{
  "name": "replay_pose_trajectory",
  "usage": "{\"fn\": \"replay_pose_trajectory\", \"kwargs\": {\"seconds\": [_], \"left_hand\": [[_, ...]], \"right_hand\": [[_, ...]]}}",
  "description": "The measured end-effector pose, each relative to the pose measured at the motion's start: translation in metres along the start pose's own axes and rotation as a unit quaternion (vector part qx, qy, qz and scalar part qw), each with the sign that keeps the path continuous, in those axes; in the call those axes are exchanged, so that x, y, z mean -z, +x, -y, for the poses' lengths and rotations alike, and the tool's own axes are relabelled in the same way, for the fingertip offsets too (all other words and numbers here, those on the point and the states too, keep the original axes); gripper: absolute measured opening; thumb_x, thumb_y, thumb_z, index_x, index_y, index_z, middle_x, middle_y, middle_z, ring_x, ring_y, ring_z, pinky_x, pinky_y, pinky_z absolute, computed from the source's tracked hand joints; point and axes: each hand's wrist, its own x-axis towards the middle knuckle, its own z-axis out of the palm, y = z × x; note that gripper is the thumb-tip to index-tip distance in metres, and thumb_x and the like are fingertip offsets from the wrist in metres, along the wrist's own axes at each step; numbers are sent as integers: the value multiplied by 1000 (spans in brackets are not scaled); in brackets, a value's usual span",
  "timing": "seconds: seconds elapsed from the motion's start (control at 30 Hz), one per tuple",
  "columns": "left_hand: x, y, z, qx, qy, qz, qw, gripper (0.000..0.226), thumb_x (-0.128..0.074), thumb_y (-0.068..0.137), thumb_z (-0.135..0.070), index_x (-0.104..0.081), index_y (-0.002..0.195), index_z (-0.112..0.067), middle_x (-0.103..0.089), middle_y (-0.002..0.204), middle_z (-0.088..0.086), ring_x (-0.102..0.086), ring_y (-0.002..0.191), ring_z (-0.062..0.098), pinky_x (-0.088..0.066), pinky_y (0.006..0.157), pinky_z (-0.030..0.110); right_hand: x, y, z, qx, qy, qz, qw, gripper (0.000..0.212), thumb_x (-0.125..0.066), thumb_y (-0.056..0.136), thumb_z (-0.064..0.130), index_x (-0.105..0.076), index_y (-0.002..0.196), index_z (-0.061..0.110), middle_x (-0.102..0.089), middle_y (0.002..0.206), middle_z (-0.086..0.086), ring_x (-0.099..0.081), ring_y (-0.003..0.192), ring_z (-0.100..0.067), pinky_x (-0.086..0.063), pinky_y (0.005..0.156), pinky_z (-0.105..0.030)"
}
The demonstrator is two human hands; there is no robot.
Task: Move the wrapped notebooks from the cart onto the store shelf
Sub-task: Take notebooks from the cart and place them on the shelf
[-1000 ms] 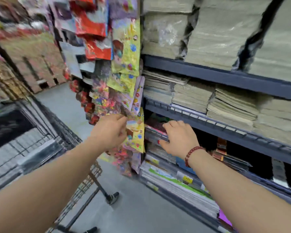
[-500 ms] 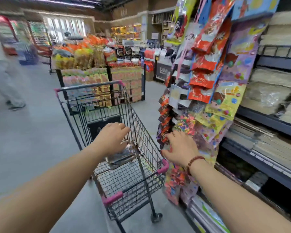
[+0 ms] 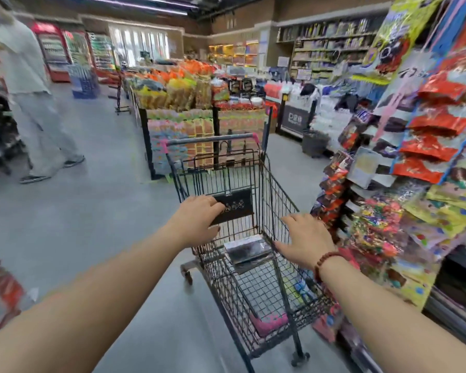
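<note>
A black wire shopping cart point(image 3: 277, 200) with pink corner bumpers stands in the aisle in front of me. A plastic-wrapped stack of dark notebooks point(image 3: 246, 251) lies on its basket floor. My left hand point(image 3: 197, 220) hovers over the cart's left side with fingers relaxed, holding nothing. My right hand point(image 3: 306, 238), with a red bead bracelet on the wrist, reaches over the cart's right wall toward the notebooks, fingers spread and empty. The store shelf shows only as a dark edge at the lower right point(image 3: 457, 289).
Hanging bags of snacks and toys point(image 3: 425, 146) crowd the right side next to the cart. A display of packaged goods point(image 3: 189, 103) stands beyond the cart. A person in light clothes point(image 3: 33, 103) walks at the far left. Grey floor point(image 3: 92, 211) lies to the left.
My view swung left from the notebook shelf to the cart. Both hands left the shelf and hanging bags and now hover over the cart basket, lower and nearer the notebooks.
</note>
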Motion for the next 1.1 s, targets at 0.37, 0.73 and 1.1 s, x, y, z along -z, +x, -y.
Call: {"fn": "replay_pose_trajectory", "kwargs": {"seconds": [0.37,0.73,1.1], "left_hand": [[-34,43,64,22,-25,4,999,48,-51,90,-36,-45,134,-18,-54,127,4,-48,120,24,-36,101,37],[-65,134,104,4,-16,21,1000,50,-49,91,-39,-41,137,-20,-52,131,3,-48,119,24,-35,103,36],[-137,221,162,-93,-31,40,994,52,-50,90,-37,-40,138,-19,-52,129,4,-48,119,24,-38,99,36]], "right_hand": [[-26,88,30,23,-15,26,999,61,-48,87,56,-39,136,21,-48,134,1,-43,124,-18,-35,107,-35],[-65,190,12,22,2,46,999,58,-50,86,56,-42,133,22,-49,134,3,-42,125,-17,-32,108,-34],[-112,262,20,-53,-17,72,996,56,-48,86,59,-45,129,23,-51,127,3,-45,117,-16,-36,102,-34]]}}
